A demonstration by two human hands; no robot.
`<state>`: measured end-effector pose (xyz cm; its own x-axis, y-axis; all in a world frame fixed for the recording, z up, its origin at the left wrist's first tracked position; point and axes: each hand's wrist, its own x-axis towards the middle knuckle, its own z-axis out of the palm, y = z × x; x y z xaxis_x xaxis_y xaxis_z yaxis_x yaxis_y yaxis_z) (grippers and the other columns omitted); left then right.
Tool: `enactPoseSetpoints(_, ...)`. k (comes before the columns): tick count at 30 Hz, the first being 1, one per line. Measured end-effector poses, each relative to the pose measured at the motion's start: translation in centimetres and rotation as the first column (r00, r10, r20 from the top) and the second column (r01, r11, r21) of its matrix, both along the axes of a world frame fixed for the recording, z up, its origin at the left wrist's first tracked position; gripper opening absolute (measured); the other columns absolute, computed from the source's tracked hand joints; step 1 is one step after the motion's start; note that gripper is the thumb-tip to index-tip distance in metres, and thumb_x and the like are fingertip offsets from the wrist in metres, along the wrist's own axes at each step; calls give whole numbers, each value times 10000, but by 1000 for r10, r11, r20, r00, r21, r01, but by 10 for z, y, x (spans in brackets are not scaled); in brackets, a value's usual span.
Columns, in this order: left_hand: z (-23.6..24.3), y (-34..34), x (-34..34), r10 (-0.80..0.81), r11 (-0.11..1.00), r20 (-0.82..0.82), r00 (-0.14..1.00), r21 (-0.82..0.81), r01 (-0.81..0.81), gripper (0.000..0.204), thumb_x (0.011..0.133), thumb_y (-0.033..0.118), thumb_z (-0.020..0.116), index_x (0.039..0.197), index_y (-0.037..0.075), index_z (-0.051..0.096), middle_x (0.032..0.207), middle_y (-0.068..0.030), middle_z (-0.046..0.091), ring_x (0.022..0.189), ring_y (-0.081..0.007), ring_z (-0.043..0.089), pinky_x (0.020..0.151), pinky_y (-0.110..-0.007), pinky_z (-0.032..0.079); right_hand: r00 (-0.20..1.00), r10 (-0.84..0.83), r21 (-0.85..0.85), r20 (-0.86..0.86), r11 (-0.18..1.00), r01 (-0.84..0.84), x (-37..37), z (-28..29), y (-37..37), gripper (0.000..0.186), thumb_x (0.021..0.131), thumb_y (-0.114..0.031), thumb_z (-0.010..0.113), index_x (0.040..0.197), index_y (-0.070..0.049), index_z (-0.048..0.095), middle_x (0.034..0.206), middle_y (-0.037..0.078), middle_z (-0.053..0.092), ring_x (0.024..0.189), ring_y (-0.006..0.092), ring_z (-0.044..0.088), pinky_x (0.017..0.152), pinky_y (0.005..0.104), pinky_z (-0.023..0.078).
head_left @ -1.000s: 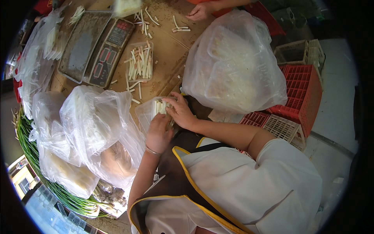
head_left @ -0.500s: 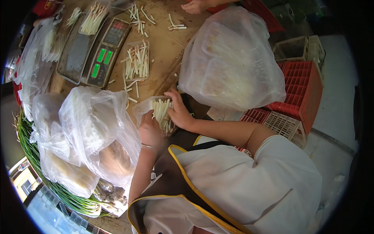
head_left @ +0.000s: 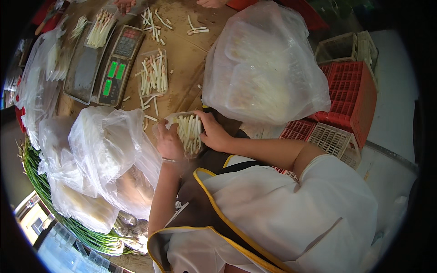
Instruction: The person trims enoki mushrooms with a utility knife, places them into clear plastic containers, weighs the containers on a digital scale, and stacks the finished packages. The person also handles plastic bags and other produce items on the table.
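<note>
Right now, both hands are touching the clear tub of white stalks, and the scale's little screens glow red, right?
Not red: the head view shows the scale's little screens glowing green. Both hands are touching the clear tub of white stalks.

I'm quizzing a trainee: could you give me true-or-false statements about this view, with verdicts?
1. The left hand and right hand are at opposite sides of a clear tray of white stalks. True.
2. A scale with lit green displays stands on the table. True.
3. Nothing lies on the scale's pan. False: more stalks rest there.
4. The right wrist bears a bangle. False: the bangle is on the left one.
5. Every crate is white. False: red crates stand at right.
</note>
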<state>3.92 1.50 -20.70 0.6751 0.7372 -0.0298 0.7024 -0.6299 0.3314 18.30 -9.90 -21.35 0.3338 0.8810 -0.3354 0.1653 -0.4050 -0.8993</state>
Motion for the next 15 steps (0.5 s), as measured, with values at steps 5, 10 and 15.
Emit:
enactPoseSetpoints(5, 10, 12, 13, -42, 999, -117, 992, -4, 42, 323, 811, 73, 615, 1121, 163, 618, 1259, -86, 470, 1052, -331, 574, 754, -440, 557, 1000, 2, 16, -15, 1000, -2, -2, -18, -2, 755, 784, 49, 586, 1449, -102, 263, 1187, 216, 434, 968, 338, 535, 831, 386, 482)
enactPoseSetpoints(10, 4, 27, 19, -168, 983, -302, 938, 18, 182, 219, 831, 102, 596, 1044, 147, 610, 1245, -80, 493, 1026, -297, 602, 738, -417, 559, 998, 2, 44, -57, 999, 0, -2, -24, -3, 785, 787, 42, 612, 1472, -106, 257, 1271, 197, 430, 960, 277, 553, 774, 339, 508)
enactPoseSetpoints(15, 1, 35, 21, -284, 946, -377, 881, 41, 323, 128, 821, 116, 599, 939, 129, 645, 1181, -93, 536, 1017, -270, 607, 739, -392, 549, 997, 2, 27, -76, 1000, 0, -2, -24, -4, 794, 784, 40, 616, 1476, -109, 257, 1288, 194, 434, 966, 269, 555, 761, 336, 512)
